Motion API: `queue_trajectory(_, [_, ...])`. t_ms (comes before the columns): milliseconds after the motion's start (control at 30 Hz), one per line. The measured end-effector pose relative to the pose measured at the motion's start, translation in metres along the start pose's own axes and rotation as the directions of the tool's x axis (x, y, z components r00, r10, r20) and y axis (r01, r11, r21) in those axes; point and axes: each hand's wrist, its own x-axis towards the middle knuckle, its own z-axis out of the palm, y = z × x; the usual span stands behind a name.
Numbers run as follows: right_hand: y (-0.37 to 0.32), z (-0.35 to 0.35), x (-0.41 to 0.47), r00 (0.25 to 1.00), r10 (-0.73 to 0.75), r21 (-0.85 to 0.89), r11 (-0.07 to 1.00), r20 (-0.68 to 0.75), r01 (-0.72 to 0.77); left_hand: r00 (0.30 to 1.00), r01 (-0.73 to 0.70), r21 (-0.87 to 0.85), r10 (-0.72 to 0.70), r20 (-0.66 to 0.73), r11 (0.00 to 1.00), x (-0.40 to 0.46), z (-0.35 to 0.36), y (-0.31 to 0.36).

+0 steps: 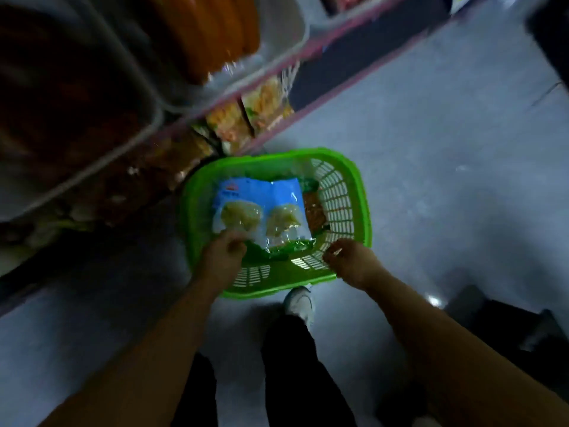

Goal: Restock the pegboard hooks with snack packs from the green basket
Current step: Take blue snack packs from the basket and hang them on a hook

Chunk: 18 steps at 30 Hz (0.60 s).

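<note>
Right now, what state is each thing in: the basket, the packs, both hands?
Green basket: on the floor, upright, still holding packs.
Blue snack packs: two lying flat on top, side by side.
Orange-brown pack: tucked beside them, partly hidden.
Left hand: pinching the near blue pack's edge.
Right hand: over the basket's rim, fingers curled, holding nothing visible.

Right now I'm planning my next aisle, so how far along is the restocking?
Done: nothing the view can confirm; no pegboard hooks show. In hand: the left hand pinches the near edge of the blue snack pack lying in the green basket; the right hand hovers over the near rim, fingers curled, holding nothing. Left: that pack, plus an orange-brown pack beneath it.
</note>
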Motion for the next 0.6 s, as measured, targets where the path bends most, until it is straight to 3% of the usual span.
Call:
queue_trajectory(100, [0.032, 0.03, 0.085, 1.0, 0.025, -0.006, 1.0, 0.002, -0.025, 0.994, 0.086, 0.122, -0.093, 0.053, 0.989, 0.088, 0.035, -0.051])
queue_trajectory(200, [0.05, 0.059, 0.161, 0.999, -0.013, -0.066, 0.998, -0.043, 0.01, 0.988, 0.154, 0.134, -0.152, -0.021, 0.979, 0.165, 0.057, -0.081])
queue_trajectory(267, [0.055, 0.075, 0.202, 0.997, -0.042, 0.02, 0.999, -0.063, 0.043, 0.974, 0.217, 0.164, -0.202, -0.106, 0.962, 0.196, 0.073, -0.096])
queue_trajectory(367, [0.058, 0.095, 0.241, 0.998, -0.03, 0.177, 0.983, -0.064, 0.041, 0.957, 0.285, 0.228, -0.263, -0.122, 0.931, 0.219, 0.091, -0.116])
queue_trajectory(467, [0.06, 0.113, 0.255, 0.989, -0.007, 0.247, 0.968, -0.151, 0.045, 0.954, 0.285, 0.284, -0.242, -0.177, 0.915, 0.231, 0.097, -0.128])
queue_trajectory(600, [0.055, 0.121, 0.25, 0.967, 0.072, 0.394, 0.919, -0.245, 0.031, 0.962, 0.231, 0.172, -0.198, -0.188, 0.958, 0.233, 0.094, -0.122])
